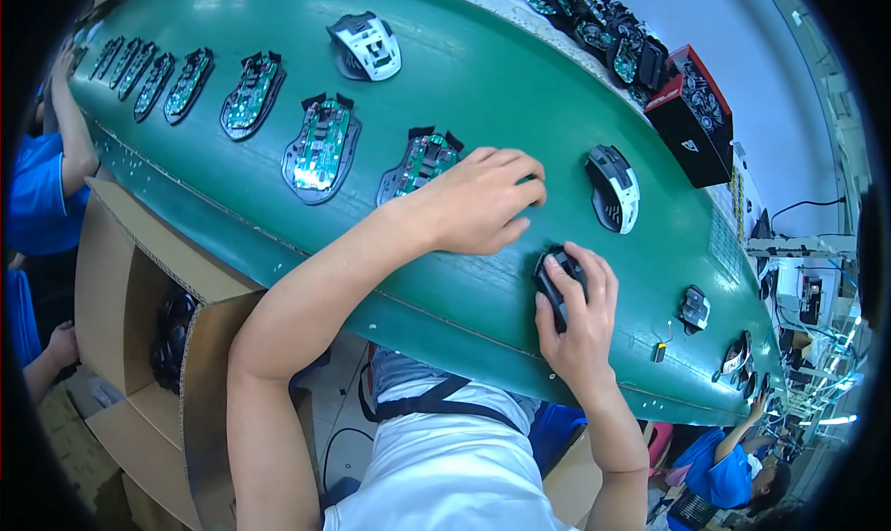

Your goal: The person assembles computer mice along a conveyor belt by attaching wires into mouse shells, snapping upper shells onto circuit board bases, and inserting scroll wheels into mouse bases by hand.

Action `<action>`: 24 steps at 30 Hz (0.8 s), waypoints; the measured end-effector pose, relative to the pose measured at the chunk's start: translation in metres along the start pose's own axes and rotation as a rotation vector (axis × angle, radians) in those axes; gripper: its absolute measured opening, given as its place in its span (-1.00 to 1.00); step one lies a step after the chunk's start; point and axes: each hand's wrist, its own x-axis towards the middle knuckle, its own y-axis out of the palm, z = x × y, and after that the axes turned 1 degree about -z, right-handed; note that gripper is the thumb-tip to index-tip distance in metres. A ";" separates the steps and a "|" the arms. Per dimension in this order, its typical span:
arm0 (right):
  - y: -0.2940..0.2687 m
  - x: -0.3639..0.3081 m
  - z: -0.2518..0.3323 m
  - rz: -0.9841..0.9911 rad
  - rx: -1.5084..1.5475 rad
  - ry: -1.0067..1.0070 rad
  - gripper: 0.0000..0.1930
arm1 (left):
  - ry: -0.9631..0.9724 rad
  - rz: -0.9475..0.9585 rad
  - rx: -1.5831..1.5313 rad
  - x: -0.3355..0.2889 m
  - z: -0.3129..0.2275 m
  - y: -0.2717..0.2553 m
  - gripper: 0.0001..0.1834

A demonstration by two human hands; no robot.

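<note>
My right hand (pixel 587 319) is closed round a black computer mouse (pixel 551 290) lying near the front edge of the green bench, thumb on one side and fingers over the other. My left hand (pixel 487 200) hovers just up and left of it, fingers loosely bent with a gap between thumb and forefinger, and nothing shows between them. It partly covers a mouse base with a green circuit board (pixel 429 160). Another mouse base with its board exposed (pixel 320 150) lies farther left. Up and right of my right hand sits a black and white mouse (pixel 613 187).
Several more mouse bases (pixel 251 95) run in a row to the left. At the back stand a white and black mouse shell (pixel 367 46) and a black box of small parts (pixel 691 123). An open carton (pixel 139 280) stands by my left arm. Co-workers (pixel 46 187) sit at both ends.
</note>
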 end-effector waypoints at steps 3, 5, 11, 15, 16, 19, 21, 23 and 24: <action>-0.006 0.005 0.002 0.057 0.034 0.035 -0.57 | -0.040 -0.053 0.026 -0.004 -0.001 0.003 -0.71; -0.008 0.010 -0.001 0.071 0.078 0.032 -0.55 | -0.030 -0.063 0.081 -0.004 0.001 0.004 -0.73; -0.005 0.006 -0.004 -0.011 0.045 0.008 -0.49 | -0.016 -0.102 0.060 -0.001 0.000 0.008 -0.76; 0.006 0.000 0.000 -0.053 -0.079 0.040 -0.50 | 0.014 -0.128 0.087 0.005 0.003 0.014 -0.75; 0.006 0.000 0.001 -0.056 -0.071 0.046 -0.50 | 0.014 -0.138 0.102 0.004 0.002 0.015 -0.74; 0.010 0.000 0.001 -0.050 -0.068 0.080 -0.51 | 0.013 -0.154 0.097 0.005 -0.008 0.014 -0.73; 0.007 -0.008 -0.006 -0.067 -0.049 0.018 -0.48 | 0.095 -0.260 0.088 0.004 -0.018 0.032 -0.73; 0.001 -0.031 -0.033 -0.089 0.045 -0.005 -0.48 | 0.137 -0.365 -0.121 0.020 -0.045 0.065 -0.69; -0.004 -0.051 -0.056 -0.132 0.169 0.106 -0.48 | 0.278 -0.303 -0.251 0.041 -0.060 0.082 -0.68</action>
